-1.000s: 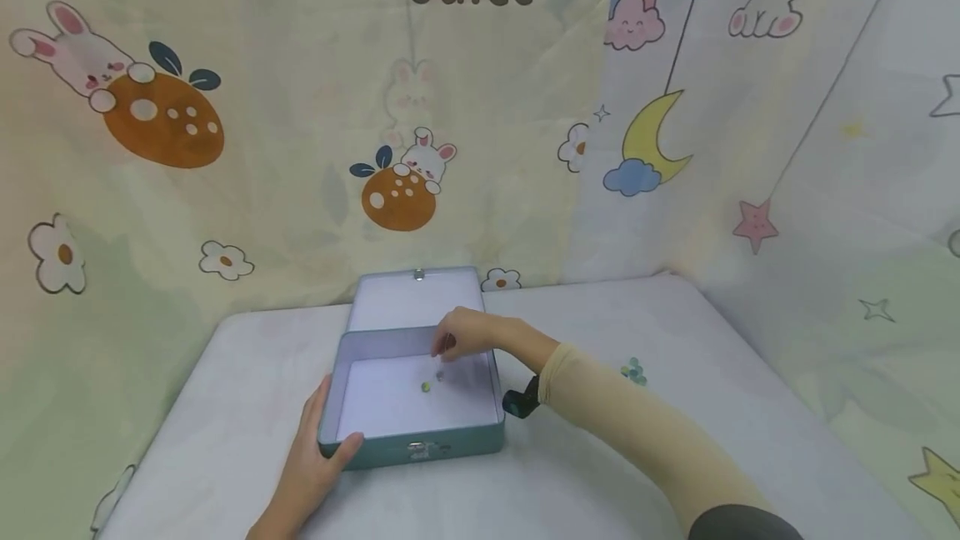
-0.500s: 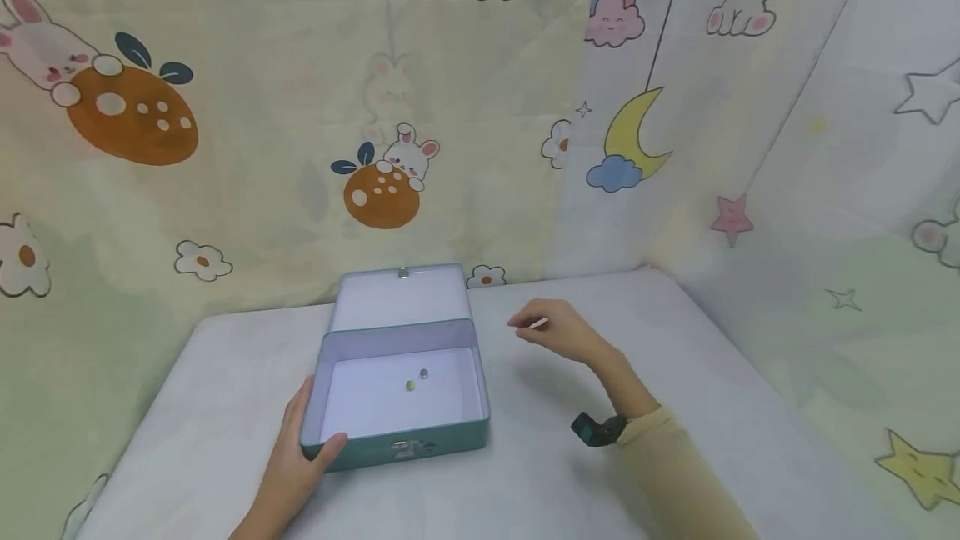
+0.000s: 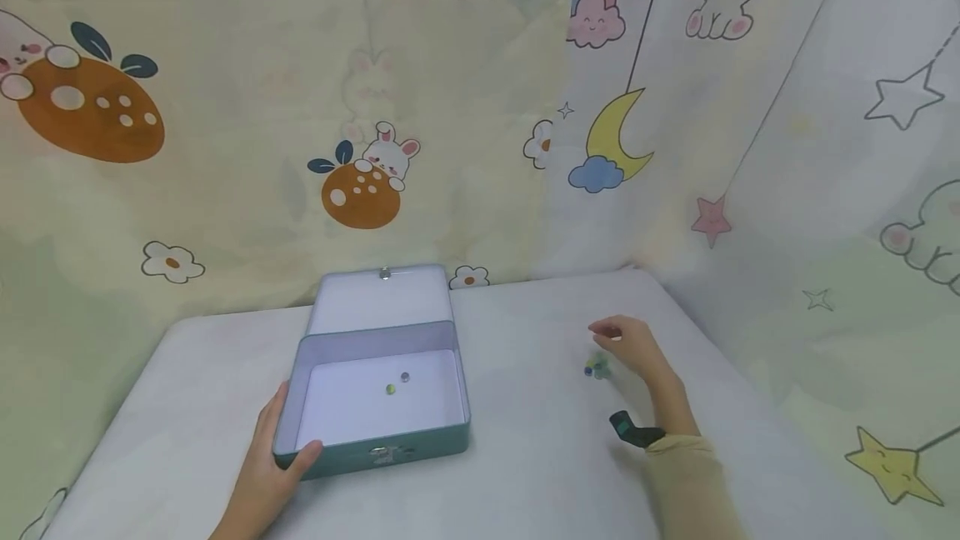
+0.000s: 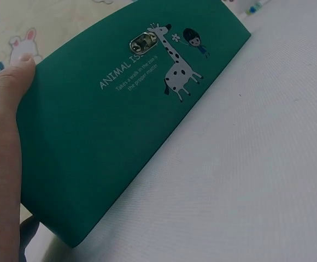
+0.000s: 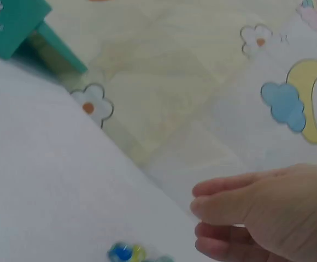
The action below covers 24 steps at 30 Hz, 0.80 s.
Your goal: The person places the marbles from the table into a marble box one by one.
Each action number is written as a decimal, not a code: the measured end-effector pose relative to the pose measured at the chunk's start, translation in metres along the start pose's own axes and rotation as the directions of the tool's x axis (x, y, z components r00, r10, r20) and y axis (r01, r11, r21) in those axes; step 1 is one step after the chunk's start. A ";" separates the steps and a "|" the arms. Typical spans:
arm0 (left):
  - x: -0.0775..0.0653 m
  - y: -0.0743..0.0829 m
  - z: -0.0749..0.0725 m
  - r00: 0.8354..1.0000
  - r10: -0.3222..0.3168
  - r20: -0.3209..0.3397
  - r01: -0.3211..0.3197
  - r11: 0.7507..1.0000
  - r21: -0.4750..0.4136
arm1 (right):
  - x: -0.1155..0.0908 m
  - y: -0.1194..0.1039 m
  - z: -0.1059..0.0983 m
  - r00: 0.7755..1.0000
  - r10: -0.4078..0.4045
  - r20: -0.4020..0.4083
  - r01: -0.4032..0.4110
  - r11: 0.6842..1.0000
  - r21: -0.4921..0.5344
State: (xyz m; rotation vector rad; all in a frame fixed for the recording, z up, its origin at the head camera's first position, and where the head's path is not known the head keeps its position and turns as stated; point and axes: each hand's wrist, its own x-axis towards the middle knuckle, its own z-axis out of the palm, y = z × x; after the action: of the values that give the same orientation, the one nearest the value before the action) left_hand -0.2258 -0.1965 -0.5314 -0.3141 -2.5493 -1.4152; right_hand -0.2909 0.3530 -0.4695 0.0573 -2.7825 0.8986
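A green tin box (image 3: pixel 337 462) stands with its lid (image 3: pixel 378 300) raised at the back. Two small glass marbles lie inside it, a yellow-green one (image 3: pixel 390 389) and a greyish one (image 3: pixel 405 377). My left hand (image 3: pixel 262 465) holds the box's front left corner, thumb (image 4: pixel 16 76) at the front rim and fingers along the left side. Over on the right, a small cluster of blue, green and yellow marbles (image 3: pixel 597 367) rests on the white cloth. My right hand (image 3: pixel 636 346) hovers close above the cluster, fingers loosely bent and nothing between them.
The white-covered table (image 3: pixel 525 423) runs back to a hanging cloth (image 3: pixel 247 190) printed with rabbits, flowers and a moon. A dark wrist camera (image 3: pixel 633 430) is strapped to the right wrist. The box's front bears a metal clasp (image 4: pixel 143 43) and a giraffe print (image 4: pixel 180 71).
My right hand has come out of the box and moved right to the marble cluster. The left hand stays at the box corner. The head view has turned slightly right.
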 end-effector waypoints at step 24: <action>-0.002 0.006 -0.001 0.999 -0.040 -0.002 0.040 0.999 0.007 | 0.000 0.020 0.024 0.984 0.169 0.060 -0.160 0.978 -0.134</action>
State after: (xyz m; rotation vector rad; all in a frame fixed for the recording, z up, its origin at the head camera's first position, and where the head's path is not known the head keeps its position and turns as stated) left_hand -0.2222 -0.1948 -0.5267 -0.2618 -2.5725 -1.4199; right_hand -0.2978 0.3556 -0.4999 -0.1675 -2.9398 0.7639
